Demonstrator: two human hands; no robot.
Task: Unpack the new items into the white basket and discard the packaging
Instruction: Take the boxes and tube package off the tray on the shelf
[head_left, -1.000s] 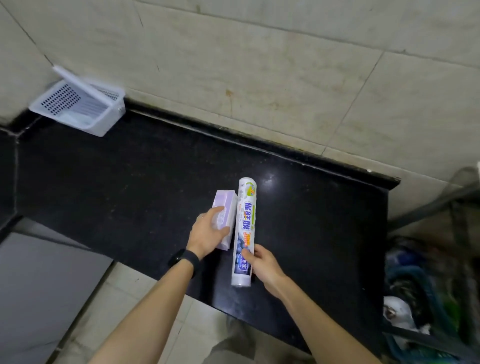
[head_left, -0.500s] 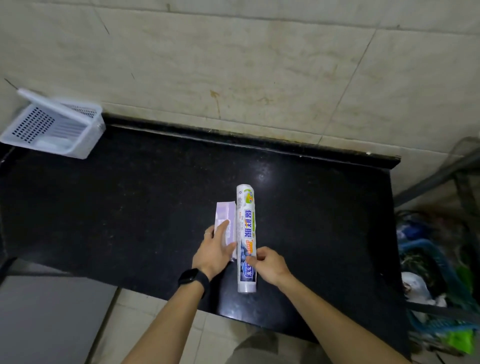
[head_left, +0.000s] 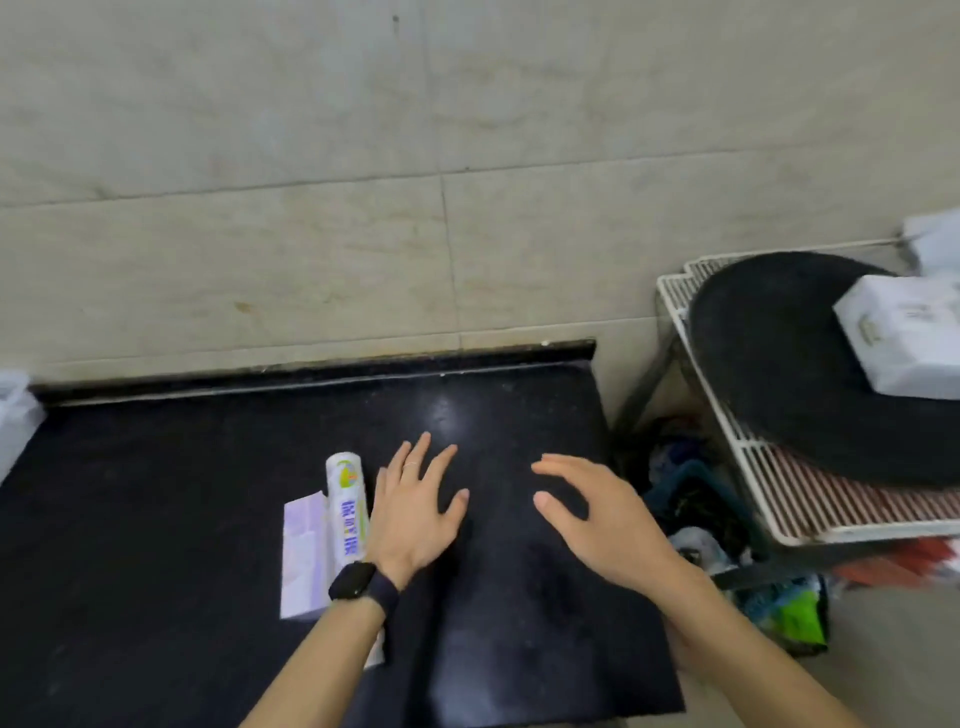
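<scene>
A: Any writing you can make out?

B: Only on the white roll. Blue Chinese characters run down its length under a small green-and-orange picture near the top end — too blurred to read. The lilac packet lying flush against its left side has no print I can make out.

A: Where do those two lie relative to the hands?

B: Both lie on the black counter, long sides running away from the person. The left hand hovers just right of the roll, palm down, fingers spread, gripping nothing; its wrist, with a black watch, crosses over the roll's near end. The right hand is further right, apart from the left, fingers curved and loosely parted, also empty.

A: And the white basket?

B: Only a pale sliver at the far left edge — I cannot tell whether that is the basket.

A: What's to the right?

B: A white wire rack beside the counter, carrying a round black slab with a white box on top. The box has faint print, unreadable. Below is a blurred heap of bags, green and blue among them.
</scene>
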